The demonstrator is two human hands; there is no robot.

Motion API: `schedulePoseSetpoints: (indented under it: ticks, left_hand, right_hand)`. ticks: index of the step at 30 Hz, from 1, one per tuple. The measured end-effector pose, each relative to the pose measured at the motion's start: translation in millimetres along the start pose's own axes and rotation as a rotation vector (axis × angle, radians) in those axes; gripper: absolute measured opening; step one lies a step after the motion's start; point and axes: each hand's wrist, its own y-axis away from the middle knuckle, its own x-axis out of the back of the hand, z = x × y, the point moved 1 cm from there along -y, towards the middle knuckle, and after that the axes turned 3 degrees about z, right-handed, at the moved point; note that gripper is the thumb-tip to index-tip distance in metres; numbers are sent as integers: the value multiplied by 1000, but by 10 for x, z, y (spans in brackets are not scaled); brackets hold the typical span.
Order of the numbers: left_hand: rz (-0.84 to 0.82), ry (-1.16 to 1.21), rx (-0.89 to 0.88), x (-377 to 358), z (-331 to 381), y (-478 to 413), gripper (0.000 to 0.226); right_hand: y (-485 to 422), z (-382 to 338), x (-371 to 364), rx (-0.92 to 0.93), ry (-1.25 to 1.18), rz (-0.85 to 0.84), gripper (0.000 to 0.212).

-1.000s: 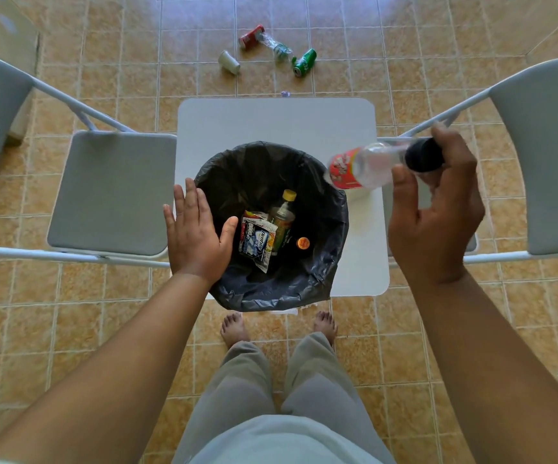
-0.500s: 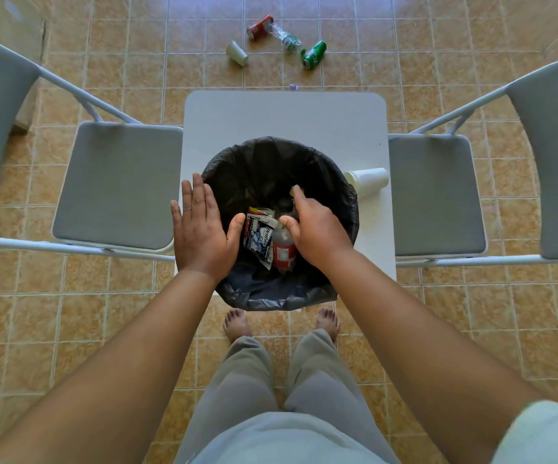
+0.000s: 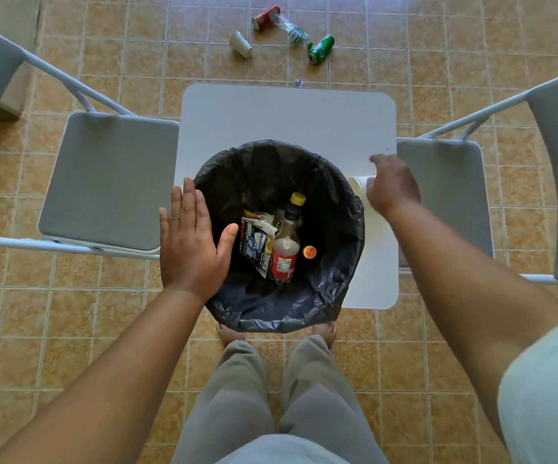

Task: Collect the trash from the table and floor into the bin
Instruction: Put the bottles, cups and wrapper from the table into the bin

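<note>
A bin lined with a black bag (image 3: 270, 316) stands at the near edge of the white table (image 3: 287, 118). Inside lie a red-labelled clear bottle (image 3: 284, 252), a snack wrapper (image 3: 255, 244), a yellow-capped bottle (image 3: 297, 199) and an orange cap (image 3: 309, 252). My left hand (image 3: 190, 242) rests flat on the bin's left rim, fingers apart, thumb over the opening. My right hand (image 3: 393, 187) covers a white paper cup (image 3: 357, 186) lying on the table to the right of the bin; only the cup's end shows, and the fingers are blurred.
On the tiled floor beyond the table lie a white cup (image 3: 240, 44), a red can (image 3: 265, 17), a crushed clear bottle (image 3: 292, 30), a green can (image 3: 320, 49) and a small cap (image 3: 298, 82). Grey folding chairs flank the table, left (image 3: 110, 179) and right (image 3: 448, 195).
My right hand carried the red-labelled bottle into the bin, let it go there, then moved right onto the white cup on the table. My left hand stayed on the rim.
</note>
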Motion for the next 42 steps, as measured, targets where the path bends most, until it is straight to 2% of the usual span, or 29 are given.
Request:
schedulePoseSetpoints:
  ticks: [2,4,8,11,14,18,21,25,27,28,30,34,38,40,42]
  left_hand:
    - [10,10,-9,-11,-7,-6,78]
    - [24,18,-19,-26,-15,-11,77]
    - [49,30,-26,-40,-60,12,75]
    - [39,30,-27,-27,-67,13,75]
    - [36,39,-24,12,-8,-5,75]
    - [23,38,-11,-1,2,-12,75]
    - [16,37,-6,10,-9,-10,75]
    - [9,67,13,32,6,-4,74]
    - [6,85,14,36,4,-8,73]
    - [3,93,15,34,3,-10,73]
    - [0,107,17,33,-2,-9,73]
    - [-4,118,18,35,-8,-4,74]
    - [-1,123,16,25,-14,-3,74]
    - [3,123,12,15,-23,0,74]
    - [7,115,7,3,-27,-3,74]
  right_hand:
    - [-122,149,-220,56,250,-203,56]
    - [-249,247,-386,93,396,-320,65]
    - [-449,332,-628,119,550,-421,72]
    - [-489,342,-675,154,579,-404,58]
    - [-433,346,-603,165,525,-314,46]
    - [-266,306,-396,105,246,-152,58]
    - [-96,169,-14,50,-61,125,68]
    - [311,-175,665,72,-469,580,66]
    - [590,-445,929,66,-661,696,66]
    - [731,-601,990,66,-735,686,66]
    - [993,-892,964,74,-811,545,62]
    - [1430,-1274,490,66,-749,196,62]
    - [1622,-1341,18,-29,-701,-142,67]
    - [1652,-1273,-62,7,-593,-131,67]
    - [1654,-1176,-22,91,-516,0,58]
